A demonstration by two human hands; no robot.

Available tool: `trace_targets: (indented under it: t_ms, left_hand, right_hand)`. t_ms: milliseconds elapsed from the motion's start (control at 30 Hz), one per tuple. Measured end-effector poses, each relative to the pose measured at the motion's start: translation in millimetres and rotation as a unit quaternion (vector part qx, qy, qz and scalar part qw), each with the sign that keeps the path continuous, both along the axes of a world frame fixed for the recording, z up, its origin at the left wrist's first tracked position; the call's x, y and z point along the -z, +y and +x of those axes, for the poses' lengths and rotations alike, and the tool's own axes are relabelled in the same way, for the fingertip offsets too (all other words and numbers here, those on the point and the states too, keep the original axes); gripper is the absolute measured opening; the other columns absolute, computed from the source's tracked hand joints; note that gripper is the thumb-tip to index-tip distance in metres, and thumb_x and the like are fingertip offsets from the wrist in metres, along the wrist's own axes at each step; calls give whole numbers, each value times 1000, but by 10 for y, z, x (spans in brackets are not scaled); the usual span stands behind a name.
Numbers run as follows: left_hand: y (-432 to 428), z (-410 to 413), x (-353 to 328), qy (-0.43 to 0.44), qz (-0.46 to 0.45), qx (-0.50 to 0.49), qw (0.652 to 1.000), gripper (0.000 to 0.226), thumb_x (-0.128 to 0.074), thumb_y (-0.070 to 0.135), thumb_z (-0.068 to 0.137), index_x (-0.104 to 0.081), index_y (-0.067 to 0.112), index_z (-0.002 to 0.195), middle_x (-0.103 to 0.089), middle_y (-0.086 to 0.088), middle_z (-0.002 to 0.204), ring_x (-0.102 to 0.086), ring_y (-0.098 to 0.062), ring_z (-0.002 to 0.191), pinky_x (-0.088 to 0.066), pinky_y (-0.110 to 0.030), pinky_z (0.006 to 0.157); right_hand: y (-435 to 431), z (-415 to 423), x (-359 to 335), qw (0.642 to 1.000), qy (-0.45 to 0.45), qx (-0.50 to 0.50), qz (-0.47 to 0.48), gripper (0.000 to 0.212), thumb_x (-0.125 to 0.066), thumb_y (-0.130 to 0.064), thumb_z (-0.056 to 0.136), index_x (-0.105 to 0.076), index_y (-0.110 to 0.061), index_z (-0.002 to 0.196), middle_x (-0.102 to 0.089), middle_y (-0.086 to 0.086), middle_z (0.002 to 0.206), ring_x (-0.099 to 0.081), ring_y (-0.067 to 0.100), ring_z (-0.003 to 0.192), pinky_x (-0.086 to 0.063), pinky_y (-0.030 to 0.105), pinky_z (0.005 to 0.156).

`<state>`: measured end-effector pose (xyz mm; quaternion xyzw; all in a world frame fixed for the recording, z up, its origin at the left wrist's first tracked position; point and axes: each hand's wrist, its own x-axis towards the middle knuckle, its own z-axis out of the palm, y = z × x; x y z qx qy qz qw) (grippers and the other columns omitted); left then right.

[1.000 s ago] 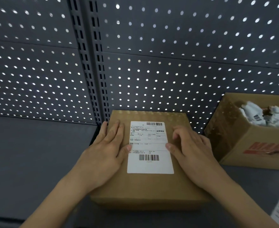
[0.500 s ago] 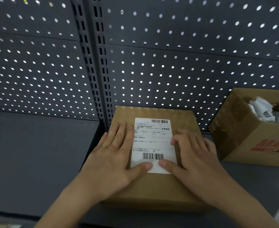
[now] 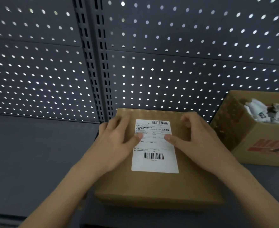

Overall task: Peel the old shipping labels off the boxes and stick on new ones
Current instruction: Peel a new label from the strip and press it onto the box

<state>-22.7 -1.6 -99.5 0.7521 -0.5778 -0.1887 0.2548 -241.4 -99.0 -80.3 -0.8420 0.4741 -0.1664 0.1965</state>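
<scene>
A white label [image 3: 154,150] lies flat atop a brown box [image 3: 152,188] on a grey shelf [image 3: 36,153]; left hand [image 3: 117,142] and right hand [image 3: 199,142], grip open, press thumbs on it and should smooth outward firmly.

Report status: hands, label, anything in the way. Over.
Left hand and right hand on the box, thumbs pressing the label. Label flat on box top. Nothing blocking; open carton of crumpled labels apart, to the right.

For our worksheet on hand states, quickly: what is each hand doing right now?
Left hand: open, thumb pressing the label on the box.
Right hand: open, thumb on the label, holding nothing.
</scene>
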Motion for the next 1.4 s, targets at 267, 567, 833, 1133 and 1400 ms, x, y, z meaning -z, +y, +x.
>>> trace_targets:
  t_ms: [267, 567, 833, 1133, 1400]
  left_hand:
    - [-573, 159, 125, -32, 24, -73, 996, 56, -48, 67, 87, -39, 46, 137, -25, 1, 125, -28, -31, 120, -27, -47, 111]
    - [-670, 154, 176, 7, -10, -104, 994, 36, -53, 55, 92, -49, 39, 124, -28, 2, 116, -28, -27, 115, -29, -36, 95]
    - [-725, 201, 164, 54, 2, -107, 993, 33, -56, 51, 91, -51, 40, 122, -27, 1, 115, -29, -30, 122, -23, -31, 92]
    - [-284, 394, 287, 141, -26, -114, 983, 66, -56, 48, 91, -27, 37, 149, -31, 1, 130, -37, -27, 128, -34, -43, 111]
    - [-82, 379, 369, 191, -5, -54, 980, 40, -57, 58, 85, -55, 32, 115, -58, 1, 116, -60, -15, 99, -54, -37, 82]
  right_hand:
    - [-552, 336, 145, 995, 82, 10, -50, 62, -57, -78, 74, -42, -29, 109, -48, -7, 111, -48, 15, 101, -39, 34, 81]
    - [-702, 394, 234, 991, 55, 78, -91, 37, -55, -66, 86, -50, -31, 97, -55, -14, 98, -54, 13, 91, -37, 32, 71]
    - [-691, 394, 250, 990, 50, 85, -96, 27, -54, -57, 91, -53, -32, 99, -55, -13, 100, -56, 14, 92, -42, 33, 74]
    - [-145, -103, 146, 979, -73, 191, -22, 57, -59, -58, 88, -51, -22, 131, -57, 2, 119, -52, 18, 106, -40, 33, 83]
    - [190, -159, 203, 968, -54, 211, 122, 45, -55, -68, 85, -69, -26, 92, -69, -6, 87, -64, 12, 83, -51, 31, 68]
